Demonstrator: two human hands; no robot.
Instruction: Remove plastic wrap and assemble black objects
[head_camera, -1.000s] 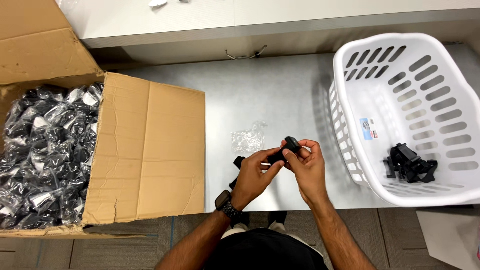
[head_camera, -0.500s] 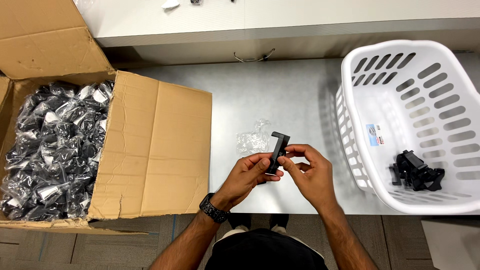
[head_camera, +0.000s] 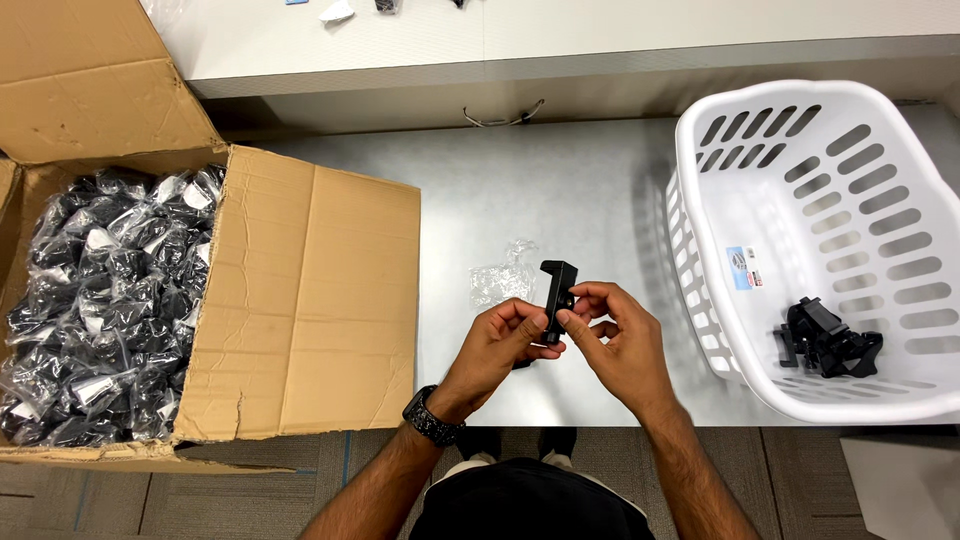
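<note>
Since a second ago, both hands have turned the black clip (head_camera: 557, 298) upright; left hand (head_camera: 497, 350) and right hand (head_camera: 612, 340) pinch it over the table (head_camera: 560, 190). Few clips (head_camera: 825, 340) lie in the basket (head_camera: 700, 260); the box (head_camera: 300, 300) holds many bagged ones (head_camera: 100, 300), an empty bag (head_camera: 502, 275) nearby.

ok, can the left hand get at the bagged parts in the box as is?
Probably not yet: the left hand and right hand both hold the black clip. The path to the open box looks free; its flap lies flat and the bagged parts are uncovered.
</note>
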